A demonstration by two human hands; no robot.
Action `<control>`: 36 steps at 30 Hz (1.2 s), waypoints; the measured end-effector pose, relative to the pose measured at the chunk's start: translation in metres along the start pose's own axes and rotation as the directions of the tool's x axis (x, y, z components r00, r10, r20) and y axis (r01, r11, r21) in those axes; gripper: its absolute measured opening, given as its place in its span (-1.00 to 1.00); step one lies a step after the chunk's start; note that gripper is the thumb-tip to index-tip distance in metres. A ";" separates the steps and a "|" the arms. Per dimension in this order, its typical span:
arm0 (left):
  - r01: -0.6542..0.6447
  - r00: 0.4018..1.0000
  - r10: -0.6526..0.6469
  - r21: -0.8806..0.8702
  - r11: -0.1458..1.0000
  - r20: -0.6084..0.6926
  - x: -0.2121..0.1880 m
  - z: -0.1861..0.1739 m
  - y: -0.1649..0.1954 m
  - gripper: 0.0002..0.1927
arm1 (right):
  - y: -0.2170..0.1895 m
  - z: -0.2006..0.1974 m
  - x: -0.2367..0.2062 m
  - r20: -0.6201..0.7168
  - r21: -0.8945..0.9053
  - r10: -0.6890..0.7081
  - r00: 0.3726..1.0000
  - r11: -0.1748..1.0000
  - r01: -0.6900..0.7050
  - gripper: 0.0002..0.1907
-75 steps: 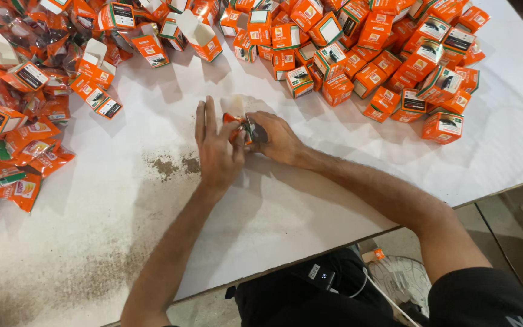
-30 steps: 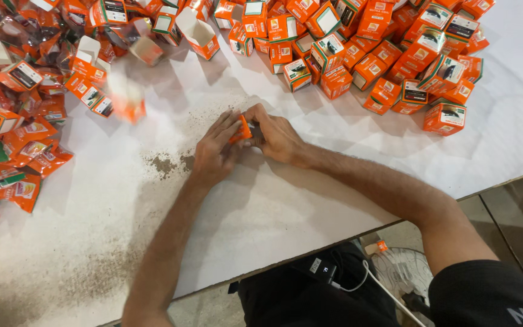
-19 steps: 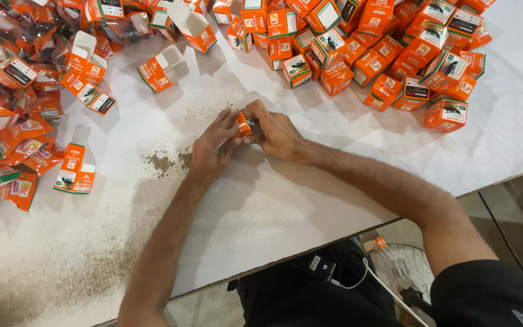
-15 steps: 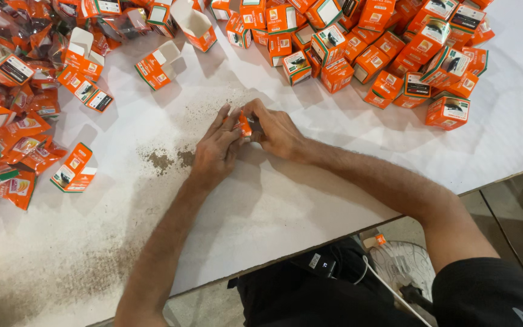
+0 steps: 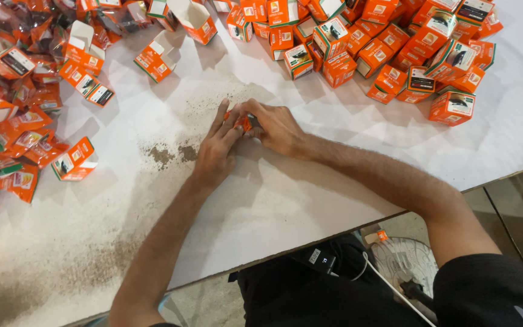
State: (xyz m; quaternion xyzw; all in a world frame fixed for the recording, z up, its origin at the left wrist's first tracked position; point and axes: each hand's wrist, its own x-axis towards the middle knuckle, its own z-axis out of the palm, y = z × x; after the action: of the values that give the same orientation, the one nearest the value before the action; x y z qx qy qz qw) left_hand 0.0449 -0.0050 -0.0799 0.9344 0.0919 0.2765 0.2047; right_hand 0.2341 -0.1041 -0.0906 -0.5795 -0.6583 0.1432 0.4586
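One small orange item (image 5: 242, 123) sits between both hands near the middle of the white table (image 5: 310, 200); only a sliver of it shows between the fingers, so its exact kind cannot be told. The left hand (image 5: 218, 151) lies palm down just left of the item, fingers extended and pressed together, their tips touching it. The right hand (image 5: 279, 127) lies just right of the item, fingers curled and closed onto it from above and from the side. Both hands therefore clamp the same item, which rests on or just above the table surface; which of the two cannot be told.

Just left of and below the item, a patch of dark speckled dust (image 5: 171, 152) marks the table. Farther left of the item, an opened orange box (image 5: 75, 160) lies on its side, apart from the others. Up and left of the item, a second opened orange box (image 5: 155, 57) stands with its white flaps raised. Beyond these, along the left edge, lies a heap of flattened orange packets and boxes (image 5: 13, 91). Up and right of the item, well apart from it, lies a dense pile of closed orange boxes (image 5: 407, 48). Below the table edge, nearest the person, a dark cloth with a white cable (image 5: 394, 287) is visible.
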 end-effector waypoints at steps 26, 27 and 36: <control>0.074 0.986 -0.036 0.233 0.970 -0.162 0.138 -0.004 -0.093 -0.80 | 0.046 -0.018 0.015 -0.218 0.197 0.085 0.972 0.979 -0.041 0.01; -0.109 0.985 0.128 0.160 0.981 -0.119 0.122 -0.001 -0.079 -0.75 | 0.047 -0.018 0.017 -0.181 0.208 0.062 0.982 0.978 -0.023 -0.01; 0.352 0.830 -0.230 0.157 0.923 -0.508 0.104 -0.095 -0.190 -0.59 | 0.035 -0.022 0.014 -0.013 0.056 0.049 0.999 0.997 -0.049 -0.34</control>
State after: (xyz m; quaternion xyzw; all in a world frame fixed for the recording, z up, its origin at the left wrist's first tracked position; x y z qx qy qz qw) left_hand 0.0670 0.2270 -0.0401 0.8288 0.3154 0.4515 0.0992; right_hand 0.2745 -0.0890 -0.0977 -0.5834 -0.6363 0.1685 0.4758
